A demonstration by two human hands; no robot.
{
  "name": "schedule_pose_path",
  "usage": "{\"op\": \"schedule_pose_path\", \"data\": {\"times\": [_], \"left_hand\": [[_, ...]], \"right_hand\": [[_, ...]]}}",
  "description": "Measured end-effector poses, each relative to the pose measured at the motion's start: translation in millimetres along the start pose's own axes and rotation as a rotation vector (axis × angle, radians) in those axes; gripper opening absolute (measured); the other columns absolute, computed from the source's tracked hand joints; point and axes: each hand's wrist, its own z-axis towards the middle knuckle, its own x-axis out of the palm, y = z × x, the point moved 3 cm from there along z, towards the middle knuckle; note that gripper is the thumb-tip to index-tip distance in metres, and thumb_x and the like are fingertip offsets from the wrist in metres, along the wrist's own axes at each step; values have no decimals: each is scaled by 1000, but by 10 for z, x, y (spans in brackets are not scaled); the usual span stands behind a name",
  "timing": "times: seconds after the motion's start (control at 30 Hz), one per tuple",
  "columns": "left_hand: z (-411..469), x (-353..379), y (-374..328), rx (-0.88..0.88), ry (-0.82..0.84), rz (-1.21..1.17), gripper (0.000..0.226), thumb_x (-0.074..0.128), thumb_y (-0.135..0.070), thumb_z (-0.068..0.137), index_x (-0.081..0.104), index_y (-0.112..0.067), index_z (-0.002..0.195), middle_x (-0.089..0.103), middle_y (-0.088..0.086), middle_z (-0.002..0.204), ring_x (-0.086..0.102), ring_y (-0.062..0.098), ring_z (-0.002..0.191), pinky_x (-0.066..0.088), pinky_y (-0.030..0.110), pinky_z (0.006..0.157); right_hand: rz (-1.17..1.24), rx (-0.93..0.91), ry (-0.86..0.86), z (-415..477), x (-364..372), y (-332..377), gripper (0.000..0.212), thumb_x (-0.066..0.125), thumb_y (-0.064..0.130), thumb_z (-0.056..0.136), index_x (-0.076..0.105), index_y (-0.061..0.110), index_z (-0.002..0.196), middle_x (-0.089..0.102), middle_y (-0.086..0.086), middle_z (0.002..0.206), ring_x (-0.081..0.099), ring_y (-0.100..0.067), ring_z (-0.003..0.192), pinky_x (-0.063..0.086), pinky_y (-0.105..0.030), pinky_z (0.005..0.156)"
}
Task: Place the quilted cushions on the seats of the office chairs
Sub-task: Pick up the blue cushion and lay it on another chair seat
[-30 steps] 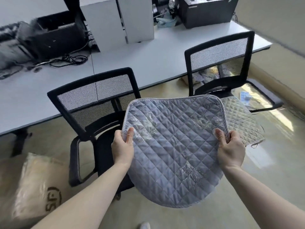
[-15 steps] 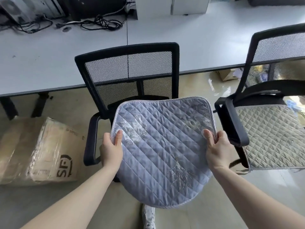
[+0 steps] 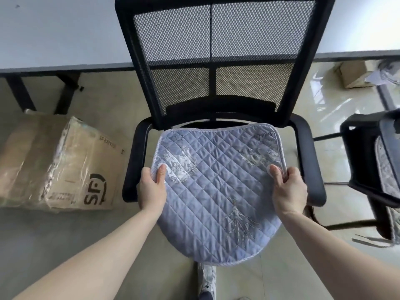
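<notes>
A blue-grey quilted cushion [image 3: 216, 191] with pale printed patterns is held flat between the armrests of a black mesh-backed office chair [image 3: 216, 50]. My left hand [image 3: 151, 189] grips its left edge, thumb on top. My right hand [image 3: 289, 189] grips its right edge the same way. The cushion's far edge lies near the chair's back; it hides the seat, so I cannot tell whether it rests on it. At the right edge stands a second black chair [image 3: 363, 161] with another quilted cushion [image 3: 387, 176] on its seat.
A white desk [image 3: 65, 35] runs behind the chairs, on black legs [image 3: 19, 92]. A taped cardboard box [image 3: 58, 167] lies on the floor at the left. A small box [image 3: 352, 72] sits under the desk at the right. My shoe [image 3: 206, 280] shows below the cushion.
I have stepped closer to the left chair, which now fills the centre. Both hands have carried the cushion forward and down between the armrests. The second chair has slid to the right edge.
</notes>
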Motion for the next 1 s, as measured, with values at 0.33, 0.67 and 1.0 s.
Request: {"op": "schedule_pose_path", "data": {"times": [0.33,0.67,1.0], "left_hand": [[385,747,534,-52,63,75,45,46,-53,95,41,-10,83,49,-1,67,43,10,57,25,25,47],[629,1250,867,-67,116,187,50,43,-58,94,44,-8,87,49,0,67,49,27,62,31,32,50],[725,1344,875,-59,99,409,41,53,-54,91,43,-16,102,55,6,105,57,30,88,44,41,65]], "right_hand": [[-64,38,19,324,823,-520,51,51,60,92,38,15,74,50,0,63,46,-32,64,32,-38,61],[-181,120,-1,606,1208,-870,53,47,68,90,44,16,81,46,6,64,48,-31,69,33,-37,64],[-411,94,-59,583,1328,-911,42,47,57,95,42,15,90,63,-14,87,57,-37,76,34,-38,63]]}}
